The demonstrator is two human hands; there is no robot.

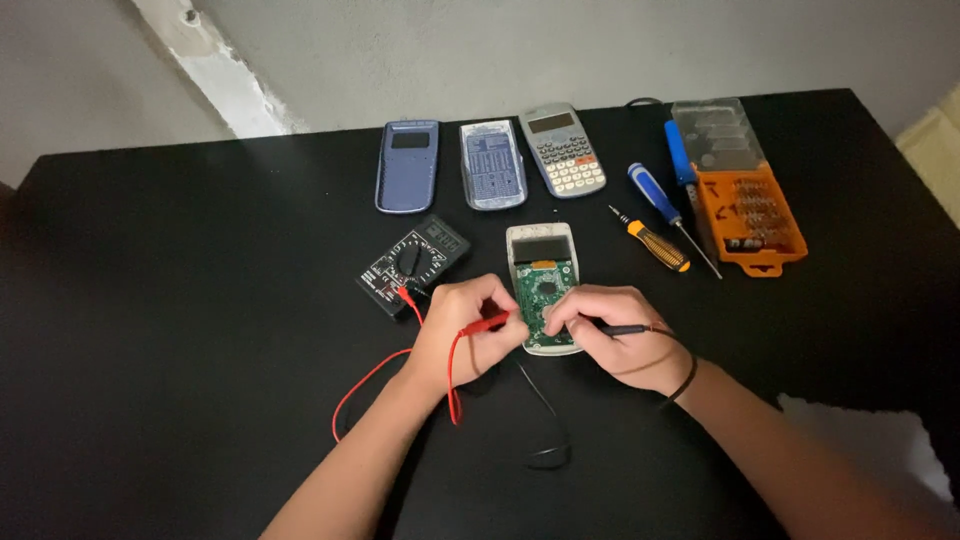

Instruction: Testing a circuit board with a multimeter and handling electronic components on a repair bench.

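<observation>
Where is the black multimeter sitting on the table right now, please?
In the head view, the multimeter lies left of centre, just beyond the left hand, beside the opened calculator.

I see a black surface [180, 300]. On it: multimeter [413, 264], opened calculator [543, 285], 3 more calculators, screwdrivers, orange bit case [748, 200].

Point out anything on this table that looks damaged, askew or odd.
Only the opened grey calculator stands out: its cover is off, baring the green circuit board, where the left hand holds a red probe and the right hand a black probe. Nothing looks spilled or broken.
</observation>
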